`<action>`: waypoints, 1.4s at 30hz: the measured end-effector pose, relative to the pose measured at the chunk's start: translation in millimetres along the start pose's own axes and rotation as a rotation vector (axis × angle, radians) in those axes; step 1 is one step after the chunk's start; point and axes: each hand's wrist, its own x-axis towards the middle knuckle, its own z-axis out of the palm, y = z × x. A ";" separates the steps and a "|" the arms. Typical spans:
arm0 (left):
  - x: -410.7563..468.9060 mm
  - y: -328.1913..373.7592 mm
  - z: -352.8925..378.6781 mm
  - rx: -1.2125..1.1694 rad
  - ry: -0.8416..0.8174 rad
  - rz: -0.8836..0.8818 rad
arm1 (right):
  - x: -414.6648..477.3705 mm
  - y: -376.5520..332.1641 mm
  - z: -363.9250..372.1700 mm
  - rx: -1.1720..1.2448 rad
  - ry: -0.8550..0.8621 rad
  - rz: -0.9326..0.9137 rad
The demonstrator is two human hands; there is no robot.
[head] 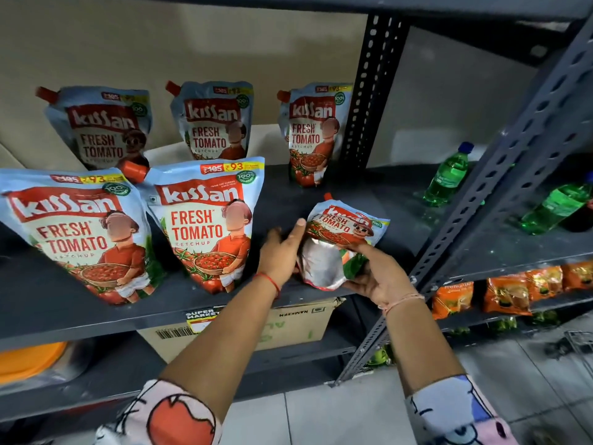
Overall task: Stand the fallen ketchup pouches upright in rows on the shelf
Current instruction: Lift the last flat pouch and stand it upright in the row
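Five Kissan ketchup pouches stand upright on the dark grey shelf (288,194): three in the back row (99,130) (213,120) (313,133) and two in front (73,232) (205,223). A sixth pouch (340,242) lies tilted back at the front right, its silver base facing me. My right hand (375,271) grips that pouch from below and the right. On the pouch's left edge rests my left hand (282,252), fingers spread.
A perforated grey upright (369,91) stands behind the pouches at the right. Green bottles (447,176) stand on the neighbouring rack, orange snack packets (507,293) below them. A cardboard box (288,326) sits on the lower shelf, an orange item (29,358) at far left.
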 end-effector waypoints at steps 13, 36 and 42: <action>-4.5 -3.2 -4.6 -0.084 -0.506 0.040 | -8.1 -17.1 -30.9 -0.261 -0.349 -0.372; 6.7 -35.3 -17.8 0.220 -0.189 0.265 | 34.7 21.9 5.4 -0.572 -0.276 -0.616; 6.1 -22.9 16.7 0.327 -0.165 0.348 | 44.6 9.5 -23.2 -0.542 -0.228 -0.639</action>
